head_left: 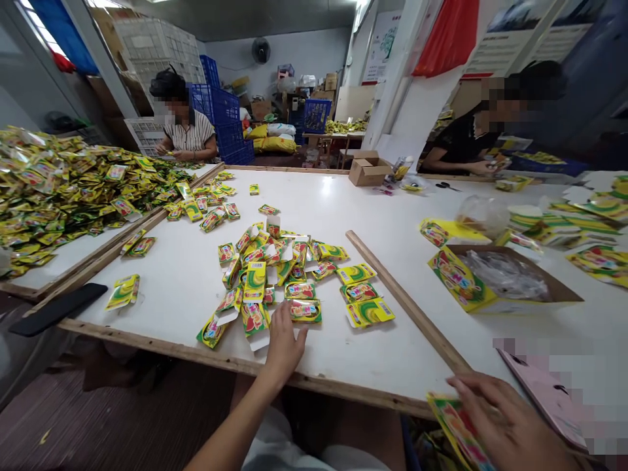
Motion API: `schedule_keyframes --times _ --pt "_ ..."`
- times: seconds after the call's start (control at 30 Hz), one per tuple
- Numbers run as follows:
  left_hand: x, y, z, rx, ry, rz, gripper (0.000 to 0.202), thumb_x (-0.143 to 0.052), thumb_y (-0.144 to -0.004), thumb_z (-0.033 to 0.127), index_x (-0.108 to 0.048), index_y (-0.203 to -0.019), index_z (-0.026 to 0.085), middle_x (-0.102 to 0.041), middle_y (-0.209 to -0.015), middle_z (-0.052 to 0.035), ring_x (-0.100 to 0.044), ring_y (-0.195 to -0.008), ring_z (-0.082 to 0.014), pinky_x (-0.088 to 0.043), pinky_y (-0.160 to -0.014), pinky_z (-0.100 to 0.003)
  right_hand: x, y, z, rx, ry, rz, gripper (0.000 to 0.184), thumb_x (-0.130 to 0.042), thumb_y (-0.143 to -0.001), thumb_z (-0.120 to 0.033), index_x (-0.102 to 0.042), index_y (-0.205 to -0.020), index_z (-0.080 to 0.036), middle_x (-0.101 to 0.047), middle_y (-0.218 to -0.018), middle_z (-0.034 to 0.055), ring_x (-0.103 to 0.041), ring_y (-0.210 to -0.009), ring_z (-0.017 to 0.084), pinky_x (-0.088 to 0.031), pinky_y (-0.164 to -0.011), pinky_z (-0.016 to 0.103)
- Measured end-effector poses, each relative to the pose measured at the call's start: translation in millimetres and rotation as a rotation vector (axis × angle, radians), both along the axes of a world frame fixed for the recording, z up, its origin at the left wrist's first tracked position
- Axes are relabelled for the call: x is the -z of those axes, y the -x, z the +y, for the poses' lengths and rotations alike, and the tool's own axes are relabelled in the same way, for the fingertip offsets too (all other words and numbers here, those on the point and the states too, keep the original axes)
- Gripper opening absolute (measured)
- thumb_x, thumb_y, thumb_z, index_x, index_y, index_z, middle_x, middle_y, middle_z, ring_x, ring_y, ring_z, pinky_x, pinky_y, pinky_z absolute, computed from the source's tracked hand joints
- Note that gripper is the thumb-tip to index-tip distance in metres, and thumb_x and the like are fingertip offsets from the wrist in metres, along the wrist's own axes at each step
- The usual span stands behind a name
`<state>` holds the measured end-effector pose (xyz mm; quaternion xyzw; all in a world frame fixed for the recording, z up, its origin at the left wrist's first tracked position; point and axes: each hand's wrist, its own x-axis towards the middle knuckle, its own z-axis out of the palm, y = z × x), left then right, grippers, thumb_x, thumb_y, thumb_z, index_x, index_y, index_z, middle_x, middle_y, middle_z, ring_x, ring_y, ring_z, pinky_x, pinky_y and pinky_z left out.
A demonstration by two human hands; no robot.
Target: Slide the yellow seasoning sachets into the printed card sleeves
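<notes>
Small yellow-and-green printed cartons (255, 281) lie in a loose pile at the middle of the white table, several with white end flaps standing out. My left hand (285, 343) reaches to the near side of the pile, fingers stretched, its fingertips beside a carton (308, 311) lying flat; whether they touch it I cannot tell. At the lower right, past the table's front edge, my right hand (505, 415) grips a yellow-and-green carton (454, 425) between thumb and fingers. Three cartons (370, 313) lie in a column right of the pile.
A wooden strip (407, 301) divides the table. Right of it stand an open display box (461, 288) with clear plastic inside and a pink phone-like object (540, 392). A large heap of packets (88, 183) fills the left. Two people (189, 134) work across the table.
</notes>
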<state>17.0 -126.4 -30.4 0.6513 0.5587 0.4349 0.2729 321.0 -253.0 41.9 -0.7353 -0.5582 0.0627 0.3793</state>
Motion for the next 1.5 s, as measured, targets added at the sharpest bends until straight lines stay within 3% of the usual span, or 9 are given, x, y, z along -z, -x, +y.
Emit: schedule_keyframes --times 0.1,0.23,0.43,0.57,0.73,0.9,1.13,1.3,1.5 --pt "4.3 -6.8 9.0 -0.04 0.037 -0.013 0.047 -0.055 -0.078 0.01 -0.051 -0.124 0.019 -0.053 -0.125 -0.014 -0.05 -0.118 -0.031 -0.037 -0.098 -0.048 4.6 -18.9 -13.0 0.104 0.016 -0.048 0.036 -0.054 -0.073 -0.06 -0.069 -0.077 -0.028 -0.071 -0.086 0.0077 -0.066 -0.074 0.028 -0.049 -0.058 0.035" --pt "-6.8 -8.5 9.1 0.026 -0.004 -0.185 0.041 -0.048 -0.077 0.004 -0.055 -0.113 0.022 -0.06 -0.111 -0.0075 -0.061 -0.086 -0.02 -0.046 -0.082 -0.036 20.9 24.4 1.9 -0.016 0.012 0.084 0.03 -0.054 -0.08 -0.051 -0.069 -0.082 -0.025 -0.071 -0.087 0.0068 -0.067 -0.08 0.025 -0.053 -0.066 0.032" --pt "-43.8 -0.2 -3.5 0.378 -0.253 0.189 0.047 -0.041 -0.078 -0.004 -0.056 -0.113 0.025 -0.066 -0.112 -0.0064 -0.06 -0.105 -0.0235 -0.03 -0.101 -0.046 39.7 112.6 56.2 -0.274 -0.107 0.33 0.027 -0.055 -0.087 -0.041 -0.062 -0.106 -0.023 -0.064 -0.114 0.0087 -0.058 -0.108 0.026 -0.048 -0.092 0.039" --pt "-42.7 -1.0 -8.5 0.455 -0.245 0.118 0.04 -0.041 -0.084 0.002 -0.055 -0.113 0.024 -0.065 -0.111 -0.0084 -0.059 -0.106 -0.0232 -0.036 -0.098 -0.043 54.0 136.6 77.5 -0.375 -0.096 0.53 0.023 -0.058 -0.086 -0.039 -0.058 -0.103 -0.022 -0.066 -0.102 0.0079 -0.064 -0.092 0.023 -0.052 -0.082 0.037" --pt "-19.9 -5.9 -18.3 0.222 -0.077 -0.282 0.032 -0.057 -0.084 0.019 -0.052 -0.115 0.022 -0.059 -0.117 -0.01 -0.057 -0.11 -0.0241 -0.045 -0.094 -0.04 66.3 135.8 77.5 -0.383 -0.107 0.655 0.025 -0.061 -0.085 -0.039 -0.056 -0.104 -0.021 -0.066 -0.094 0.0065 -0.065 -0.086 0.021 -0.053 -0.079 0.033" --pt "-15.4 -11.2 -26.6 0.304 0.202 -0.429 0.023 -0.057 -0.087 0.03 -0.054 -0.108 0.021 -0.066 -0.092 -0.0044 -0.065 -0.081 -0.0182 -0.053 -0.073 -0.03 65.5 129.3 75.3 -0.422 -0.04 0.649 0.027 -0.06 -0.086 -0.042 -0.063 -0.103 -0.021 -0.067 -0.099 0.0072 -0.064 -0.088 0.021 -0.052 -0.08 0.032" --pt "-21.6 -10.2 -19.4 0.375 0.147 -0.382 0.01 -0.056 -0.087 0.025 -0.061 -0.092 0.019 -0.067 -0.094 -0.0056 -0.065 -0.09 -0.0203 -0.051 -0.083 -0.032 58.9 130.2 89.6 -0.421 -0.048 0.596 0.026 -0.058 -0.086 -0.045 -0.069 -0.087 -0.021 -0.068 -0.096 0.0088 -0.062 -0.096 0.025 -0.05 -0.084 0.036" --pt "-19.0 -12.6 -21.2 0.353 0.097 -0.468 0.022 -0.053 -0.089 0.023 -0.055 -0.111 0.021 -0.065 -0.109 -0.0075 -0.062 -0.103 -0.0208 -0.049 -0.092 -0.035 57.6 137.0 89.5 -0.38 -0.136 0.672 0.025 -0.06 -0.087 -0.041 -0.063 -0.102 -0.021 -0.068 -0.094 0.0074 -0.065 -0.091 0.022 -0.052 -0.083 0.035" --pt "-27.7 -12.2 -22.6 0.332 0.076 -0.36 0.012 -0.057 -0.087 0.026 -0.064 -0.092 0.017 -0.068 -0.097 -0.0077 -0.063 -0.094 -0.0209 -0.049 -0.086 -0.032 52.9 138.6 81.9 -0.471 -0.12 0.55 0.018 -0.06 -0.087 -0.035 -0.069 -0.094 -0.021 -0.068 -0.099 0.0084 -0.062 -0.097 0.023 -0.05 -0.083 0.033"
